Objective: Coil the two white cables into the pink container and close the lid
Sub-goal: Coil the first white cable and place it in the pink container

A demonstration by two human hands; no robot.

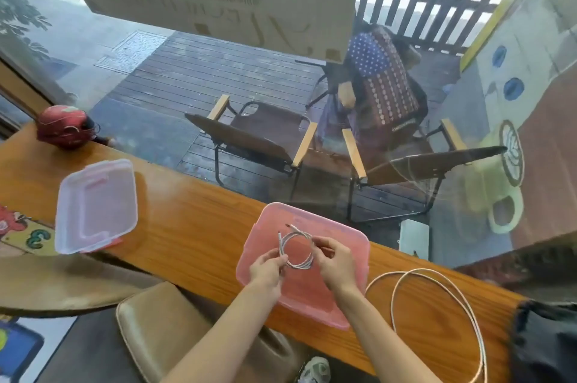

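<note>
A small white cable (296, 250) is held in a round coil above the open pink container (303, 264). A longer white cable (437, 304) is looped loosely to its right. The clear lid (96, 206) is laid well apart to the left.

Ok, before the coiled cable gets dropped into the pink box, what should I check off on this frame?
1. Coiled cable held by both hands, left hand and right hand: ok.
2. Coil sits above the open pink container: ok.
3. Loops tight enough to fit inside: ok, apparently.
4. Loose plug end tucked in: not ok, one end sticks out at the top.
5. Second white cable coiled: not ok, it lies in wide loops on the wooden counter.
6. Lid within reach, off the box: ok.
</note>
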